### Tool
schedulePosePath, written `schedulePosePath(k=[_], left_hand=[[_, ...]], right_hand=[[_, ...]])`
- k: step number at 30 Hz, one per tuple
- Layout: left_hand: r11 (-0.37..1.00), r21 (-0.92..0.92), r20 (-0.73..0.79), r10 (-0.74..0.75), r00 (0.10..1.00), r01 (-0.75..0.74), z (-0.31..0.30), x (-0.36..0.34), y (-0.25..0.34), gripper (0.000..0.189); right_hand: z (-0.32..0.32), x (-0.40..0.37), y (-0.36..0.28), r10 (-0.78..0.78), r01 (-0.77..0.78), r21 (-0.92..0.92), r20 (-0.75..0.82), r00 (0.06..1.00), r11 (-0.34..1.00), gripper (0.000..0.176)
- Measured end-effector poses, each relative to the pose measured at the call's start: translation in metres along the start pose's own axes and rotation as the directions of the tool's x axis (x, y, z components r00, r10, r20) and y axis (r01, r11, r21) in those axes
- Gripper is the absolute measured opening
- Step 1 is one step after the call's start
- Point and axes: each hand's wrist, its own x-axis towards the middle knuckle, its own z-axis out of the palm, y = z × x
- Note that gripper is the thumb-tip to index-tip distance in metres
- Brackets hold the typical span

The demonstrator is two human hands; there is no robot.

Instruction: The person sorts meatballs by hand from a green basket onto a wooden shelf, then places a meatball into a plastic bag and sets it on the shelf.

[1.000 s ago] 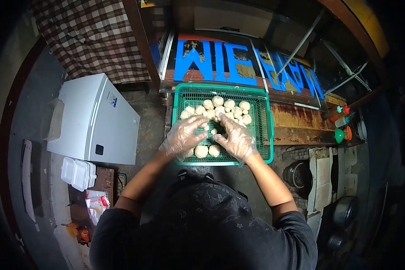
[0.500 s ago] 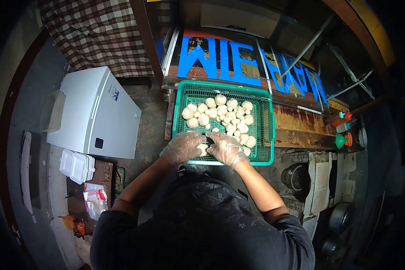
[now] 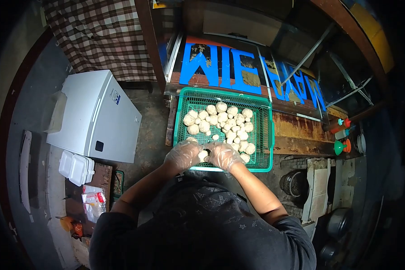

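A green plastic basket holds several pale round balls of large and small sizes. My left hand, in a clear plastic glove, is over the basket's near left part, its fingers curled beside a pale ball. My right hand, gloved the same way, curls in from the other side of that ball. The ball lies between the two hands. The fingertips are partly hidden, so whether either hand grips it cannot be made out.
A white freezer stands at the left, with white foam boxes and plastic packets below it. Behind the basket is a glass case with blue letters. Sauce bottles stand at the right.
The basket and surroundings sit slightly lower in the view. My hands have curled further inward, and a pale ball now shows just above my left hand.
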Motion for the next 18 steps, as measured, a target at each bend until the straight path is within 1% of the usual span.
schedulePosePath(k=[2, 3, 4, 5, 6, 7, 8, 9, 10, 12, 13, 15, 16, 17, 18], left_hand=[[1.0, -0.02, 0.015, -0.013, 1.0, 0.013, -0.001, 0.002, -0.001, 0.032], [1.0, -0.017, 0.009, -0.01, 1.0, 0.011, -0.003, 0.003, 0.0, 0.032], [0.998, -0.037, 0.021, -0.045, 0.999, 0.046, -0.006, 0.003, 0.003, 0.031], [0.995, -0.056, 0.034, -0.08, 0.996, 0.082, -0.008, 0.003, 0.006, 0.03], [0.996, -0.052, 0.026, -0.077, 0.997, 0.078, -0.005, 0.005, 0.004, 0.03], [0.995, -0.039, 0.054, -0.086, 0.995, 0.088, -0.001, 0.007, 0.001, 0.029], [0.995, -0.025, 0.082, -0.097, 0.992, 0.099, 0.003, 0.008, -0.001, 0.029], [0.997, -0.045, 0.033, -0.062, 0.998, 0.063, 0.002, 0.006, -0.001, 0.029], [0.998, -0.035, 0.025, -0.059, 0.998, 0.06, 0.001, 0.007, 0.0, 0.029], [0.983, -0.077, 0.104, -0.157, 0.982, 0.165, 0.002, 0.009, 0.004, 0.029], [0.985, -0.069, 0.098, -0.154, 0.983, 0.161, 0.001, 0.01, 0.004, 0.029], [0.994, -0.039, 0.086, -0.1, 0.991, 0.104, 0.001, 0.013, 0.005, 0.023], [0.997, -0.024, 0.08, -0.073, 0.994, 0.075, 0.001, 0.015, 0.007, 0.021], [0.995, -0.006, 0.06, -0.099, 0.993, 0.1, 0.002, 0.016, 0.01, 0.02], [0.995, -0.002, 0.054, -0.096, 0.994, 0.096, 0.003, 0.017, 0.009, 0.02]], right_hand=[[-0.002, 0.003, 0.0, -0.045, 0.044, 0.015, 0.04, 0.998, 0.999, 0.045], [0.001, 0.006, 0.001, -0.052, 0.052, 0.007, 0.043, 0.998, 0.999, 0.046], [0.004, 0.008, 0.002, -0.071, 0.071, -0.002, 0.024, 0.997, 0.997, 0.041], [0.006, 0.009, 0.003, -0.07, 0.07, -0.003, 0.049, 0.996, 0.998, 0.042], [0.007, 0.012, 0.004, -0.069, 0.07, -0.007, 0.071, 0.995, 0.998, 0.042], [0.011, 0.013, 0.005, -0.063, 0.069, -0.086, 0.065, 0.996, 0.994, 0.041], [0.014, 0.017, 0.009, -0.079, 0.088, -0.086, 0.103, 0.992, 0.992, 0.039], [0.014, 0.017, 0.009, -0.079, 0.086, -0.088, 0.081, 0.994, 0.992, 0.035], [0.013, 0.017, 0.008, -0.081, 0.085, -0.089, 0.057, 0.995, 0.992, 0.032], [0.021, 0.021, 0.011, -0.074, 0.081, -0.143, 0.054, 0.996, 0.986, 0.033], [0.028, 0.024, 0.014, -0.075, 0.084, -0.143, 0.065, 0.995, 0.986, 0.033], [0.03, 0.027, 0.015, -0.065, 0.08, -0.151, 0.101, 0.993, 0.985, 0.034], [0.026, 0.026, 0.014, -0.082, 0.093, -0.119, 0.101, 0.992, 0.988, 0.035], [0.023, 0.026, 0.012, -0.064, 0.079, -0.125, 0.118, 0.991, 0.989, 0.034], [0.022, 0.025, 0.011, -0.046, 0.063, -0.129, 0.137, 0.989, 0.99, 0.034]])
